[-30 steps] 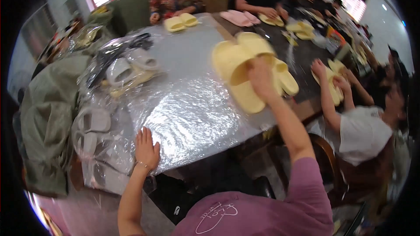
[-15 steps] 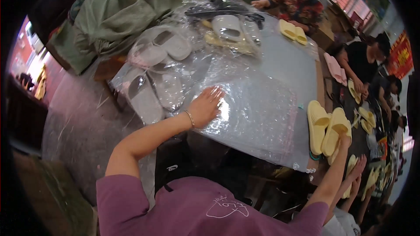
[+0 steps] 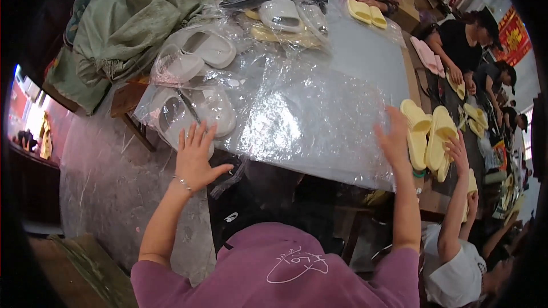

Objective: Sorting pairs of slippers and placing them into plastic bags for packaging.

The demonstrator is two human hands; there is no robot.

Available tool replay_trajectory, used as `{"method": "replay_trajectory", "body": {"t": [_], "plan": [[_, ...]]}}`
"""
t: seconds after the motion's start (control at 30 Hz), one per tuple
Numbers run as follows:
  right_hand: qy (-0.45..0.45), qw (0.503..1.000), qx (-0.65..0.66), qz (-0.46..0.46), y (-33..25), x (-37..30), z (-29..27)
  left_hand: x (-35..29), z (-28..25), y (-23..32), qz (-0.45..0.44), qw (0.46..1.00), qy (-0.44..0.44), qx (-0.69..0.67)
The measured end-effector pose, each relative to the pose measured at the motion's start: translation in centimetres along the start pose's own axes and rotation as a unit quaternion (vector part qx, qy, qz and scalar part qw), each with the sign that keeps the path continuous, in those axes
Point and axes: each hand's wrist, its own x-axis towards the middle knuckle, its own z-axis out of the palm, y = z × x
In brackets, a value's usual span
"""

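Observation:
My left hand, fingers spread, is at the front left edge of the table. Its fingertips reach the near end of a pale grey slipper pair in clear plastic. My right hand, slightly blurred, has its fingers apart and holds nothing I can see. It is over the right edge of the flat clear plastic bags, just left of a yellow slipper pair. A co-worker's hand touches that pair's right slipper.
More bagged slippers lie at the back, beside a large green cloth sack. Another yellow pair sits at the far right corner. Pink slippers and several people are along the right-hand bench. A wooden stool stands left.
My right hand has come off the yellow slippers and moved left to the plastic bags. My left hand has left the bags and moved left to the grey slippers. The view has shifted slightly.

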Motion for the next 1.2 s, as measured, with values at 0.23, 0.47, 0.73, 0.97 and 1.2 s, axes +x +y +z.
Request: {"method": "replay_trajectory", "body": {"t": [0.23, 0.47, 0.73, 0.97, 1.2], "plan": [[-0.203, 0.956, -0.034, -0.211, -9.2, -0.3, 8.7, 3.4, 0.7, -4.3, -0.028, 0.968, 0.189, -0.163], [-0.264, 0.943, -0.027, -0.199, -9.7, -1.8, 12.1, 9.6, -11.1, -3.6, -0.030, 0.710, 0.279, -0.646], [-0.245, 0.945, -0.021, -0.216, -8.9, -2.2, 10.9, 16.7, -17.4, 2.8, 0.046, 0.590, 0.171, -0.788], [0.144, 0.954, 0.209, 0.156, 1.1, -6.9, -0.6, 16.3, -11.7, 18.4, 0.011, 0.550, 0.233, -0.802], [0.183, 0.937, 0.222, 0.199, -0.7, -7.3, -6.8, 12.0, -1.3, 18.3, 0.095, 0.809, 0.044, -0.578]]}}
